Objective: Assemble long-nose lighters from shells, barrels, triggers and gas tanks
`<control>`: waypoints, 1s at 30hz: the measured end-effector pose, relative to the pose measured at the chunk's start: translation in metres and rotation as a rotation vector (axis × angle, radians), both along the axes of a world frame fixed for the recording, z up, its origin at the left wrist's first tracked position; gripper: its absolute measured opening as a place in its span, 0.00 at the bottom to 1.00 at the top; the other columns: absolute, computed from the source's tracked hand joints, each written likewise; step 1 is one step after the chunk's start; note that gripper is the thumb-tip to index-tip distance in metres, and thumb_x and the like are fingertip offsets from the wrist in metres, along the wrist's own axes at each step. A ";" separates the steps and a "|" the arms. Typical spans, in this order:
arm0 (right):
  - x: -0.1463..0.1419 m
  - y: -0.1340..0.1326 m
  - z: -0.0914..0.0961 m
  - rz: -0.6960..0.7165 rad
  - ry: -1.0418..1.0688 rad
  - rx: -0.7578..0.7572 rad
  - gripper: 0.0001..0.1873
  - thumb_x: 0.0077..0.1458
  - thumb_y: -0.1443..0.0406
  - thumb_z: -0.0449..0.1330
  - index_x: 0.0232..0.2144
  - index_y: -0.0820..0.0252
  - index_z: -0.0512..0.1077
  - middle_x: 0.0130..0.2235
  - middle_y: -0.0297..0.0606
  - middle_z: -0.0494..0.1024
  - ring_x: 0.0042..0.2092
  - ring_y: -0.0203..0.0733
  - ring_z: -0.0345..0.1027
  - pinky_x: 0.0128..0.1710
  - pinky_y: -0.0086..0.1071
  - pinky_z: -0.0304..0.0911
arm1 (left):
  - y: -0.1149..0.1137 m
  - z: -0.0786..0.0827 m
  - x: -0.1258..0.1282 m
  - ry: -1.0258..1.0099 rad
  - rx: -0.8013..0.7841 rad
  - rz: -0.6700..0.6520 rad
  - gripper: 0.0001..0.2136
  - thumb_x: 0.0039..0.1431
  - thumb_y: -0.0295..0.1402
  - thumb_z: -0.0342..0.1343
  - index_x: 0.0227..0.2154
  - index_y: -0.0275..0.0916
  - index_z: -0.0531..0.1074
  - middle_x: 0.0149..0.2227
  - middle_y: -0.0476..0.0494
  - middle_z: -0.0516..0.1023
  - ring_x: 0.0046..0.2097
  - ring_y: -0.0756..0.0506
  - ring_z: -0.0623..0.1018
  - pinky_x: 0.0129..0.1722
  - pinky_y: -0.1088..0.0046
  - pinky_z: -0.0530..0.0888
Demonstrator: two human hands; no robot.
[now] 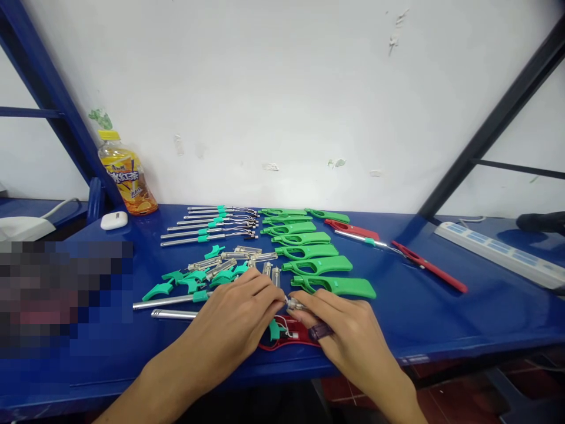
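Near the table's front edge my right hand (346, 324) is closed on a small clear lighter fuel tank (295, 304), held sideways with its fittings toward the left. My left hand (247, 306) pinches at the tank's fitting end; what lies between its fingertips is too small to make out. Beneath both hands lies an open red lighter shell (304, 334), partly hidden, with a green trigger (274, 331) and white wires in it. Left of my hands are metal lighter tubes (174, 314), loose green triggers (159, 288) and several clear fuel tanks (220, 268).
Several green lighter shells (335, 286) lie in a column beyond my right hand. Red shells (430, 268) and a metal tube (359, 237) are farther right. A power strip (498, 250), a drink bottle (128, 176) and a white earphone case (113, 221) stand around the blue table (441, 321).
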State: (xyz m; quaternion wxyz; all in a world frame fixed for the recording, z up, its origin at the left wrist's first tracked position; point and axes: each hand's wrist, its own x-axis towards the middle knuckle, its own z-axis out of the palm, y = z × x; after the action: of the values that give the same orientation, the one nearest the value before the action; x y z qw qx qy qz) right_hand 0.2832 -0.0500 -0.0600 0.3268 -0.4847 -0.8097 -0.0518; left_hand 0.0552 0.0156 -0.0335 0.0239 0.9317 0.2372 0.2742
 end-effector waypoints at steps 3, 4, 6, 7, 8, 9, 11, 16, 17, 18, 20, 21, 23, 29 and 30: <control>-0.001 0.000 -0.001 -0.019 0.017 0.019 0.14 0.78 0.61 0.54 0.54 0.54 0.78 0.37 0.34 0.83 0.34 0.42 0.80 0.34 0.33 0.64 | 0.000 -0.002 0.000 0.000 -0.018 0.032 0.07 0.77 0.27 0.53 0.43 0.40 0.75 0.39 0.47 0.79 0.41 0.41 0.76 0.41 0.64 0.72; -0.001 0.000 -0.001 -0.025 0.023 0.022 0.13 0.78 0.61 0.54 0.54 0.54 0.78 0.37 0.34 0.84 0.34 0.42 0.80 0.34 0.33 0.64 | 0.001 -0.002 0.000 0.000 -0.012 0.046 0.07 0.77 0.27 0.52 0.43 0.40 0.75 0.39 0.47 0.79 0.42 0.41 0.76 0.41 0.63 0.71; -0.002 0.000 -0.001 -0.034 0.029 0.024 0.13 0.78 0.62 0.55 0.53 0.53 0.78 0.37 0.34 0.84 0.35 0.42 0.81 0.35 0.33 0.65 | 0.001 -0.003 0.000 0.009 0.002 0.061 0.08 0.77 0.27 0.52 0.42 0.40 0.75 0.39 0.47 0.78 0.42 0.40 0.75 0.41 0.62 0.71; -0.002 0.000 -0.001 -0.034 0.029 0.025 0.12 0.77 0.62 0.55 0.53 0.53 0.79 0.37 0.34 0.84 0.35 0.42 0.81 0.35 0.33 0.65 | 0.002 -0.003 0.001 0.012 0.009 0.063 0.08 0.77 0.26 0.52 0.42 0.40 0.75 0.39 0.47 0.78 0.42 0.40 0.75 0.41 0.63 0.71; -0.002 0.000 -0.002 -0.033 0.030 0.024 0.12 0.77 0.62 0.56 0.53 0.53 0.79 0.37 0.34 0.84 0.34 0.42 0.81 0.35 0.33 0.66 | 0.002 -0.003 0.001 0.014 0.013 0.061 0.08 0.77 0.26 0.52 0.41 0.40 0.74 0.39 0.47 0.78 0.42 0.40 0.75 0.40 0.63 0.71; -0.002 0.000 -0.002 -0.030 0.034 0.024 0.12 0.77 0.62 0.56 0.53 0.53 0.79 0.37 0.34 0.84 0.34 0.42 0.81 0.35 0.33 0.66 | 0.002 -0.003 0.002 0.014 0.015 0.060 0.08 0.77 0.26 0.52 0.40 0.40 0.74 0.38 0.47 0.78 0.42 0.41 0.75 0.40 0.63 0.71; -0.002 0.000 -0.002 -0.021 0.044 0.020 0.12 0.77 0.61 0.56 0.53 0.53 0.79 0.37 0.34 0.85 0.35 0.42 0.82 0.36 0.32 0.67 | 0.002 -0.002 0.002 0.013 0.023 0.054 0.08 0.77 0.26 0.52 0.40 0.40 0.74 0.38 0.48 0.77 0.41 0.41 0.75 0.40 0.63 0.70; 0.000 0.000 -0.001 -0.006 0.041 -0.008 0.14 0.77 0.63 0.55 0.55 0.55 0.79 0.40 0.38 0.88 0.38 0.44 0.84 0.39 0.32 0.70 | 0.000 0.000 0.002 -0.002 0.046 0.026 0.08 0.78 0.26 0.51 0.40 0.40 0.72 0.39 0.47 0.77 0.42 0.42 0.75 0.41 0.64 0.71; 0.000 0.000 -0.001 -0.003 0.037 -0.015 0.14 0.78 0.63 0.54 0.56 0.55 0.79 0.41 0.39 0.88 0.38 0.44 0.84 0.39 0.32 0.70 | -0.001 0.000 0.002 -0.006 0.051 0.023 0.08 0.78 0.26 0.50 0.40 0.40 0.72 0.39 0.47 0.77 0.42 0.42 0.76 0.41 0.64 0.71; 0.000 -0.001 0.000 0.000 0.035 -0.019 0.15 0.78 0.64 0.54 0.56 0.55 0.78 0.41 0.39 0.88 0.38 0.44 0.84 0.39 0.32 0.71 | -0.001 0.000 0.002 -0.008 0.057 0.019 0.08 0.78 0.27 0.50 0.41 0.40 0.72 0.39 0.47 0.77 0.42 0.42 0.76 0.42 0.65 0.71; 0.001 -0.001 0.000 0.000 0.029 -0.021 0.15 0.78 0.63 0.53 0.56 0.55 0.78 0.41 0.39 0.88 0.38 0.44 0.85 0.39 0.32 0.71 | -0.001 0.000 0.002 -0.009 0.064 0.015 0.09 0.79 0.27 0.49 0.41 0.40 0.72 0.39 0.47 0.77 0.42 0.42 0.76 0.42 0.65 0.72; 0.001 -0.001 -0.001 0.000 0.027 -0.018 0.15 0.78 0.63 0.53 0.55 0.55 0.79 0.41 0.39 0.88 0.38 0.44 0.85 0.39 0.32 0.71 | -0.001 0.000 0.002 -0.007 0.067 0.012 0.10 0.79 0.27 0.48 0.41 0.40 0.72 0.39 0.47 0.77 0.41 0.42 0.76 0.42 0.65 0.72; 0.001 -0.002 0.000 0.002 0.024 -0.013 0.15 0.78 0.63 0.53 0.55 0.55 0.79 0.41 0.39 0.88 0.37 0.44 0.85 0.38 0.32 0.71 | 0.000 0.000 0.002 -0.004 0.079 0.003 0.11 0.80 0.27 0.47 0.40 0.39 0.72 0.39 0.47 0.77 0.41 0.42 0.76 0.42 0.65 0.72; 0.000 -0.003 0.004 0.023 0.019 -0.023 0.16 0.79 0.62 0.52 0.55 0.56 0.78 0.41 0.38 0.88 0.37 0.44 0.84 0.36 0.32 0.70 | 0.000 0.001 0.002 0.007 0.095 -0.007 0.11 0.79 0.27 0.47 0.41 0.39 0.74 0.38 0.46 0.78 0.41 0.41 0.75 0.41 0.63 0.72; 0.000 -0.003 0.004 0.022 0.018 -0.023 0.16 0.79 0.62 0.52 0.55 0.56 0.78 0.40 0.38 0.88 0.36 0.43 0.84 0.35 0.32 0.69 | -0.001 0.001 0.001 0.007 0.094 -0.008 0.11 0.79 0.27 0.47 0.41 0.38 0.74 0.38 0.47 0.78 0.41 0.41 0.75 0.41 0.63 0.72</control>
State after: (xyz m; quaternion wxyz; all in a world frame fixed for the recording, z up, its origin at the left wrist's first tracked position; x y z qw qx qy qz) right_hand 0.2836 -0.0526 -0.0558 0.3293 -0.4797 -0.8126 -0.0346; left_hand 0.0565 0.0151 -0.0325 -0.0196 0.9337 0.2202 0.2817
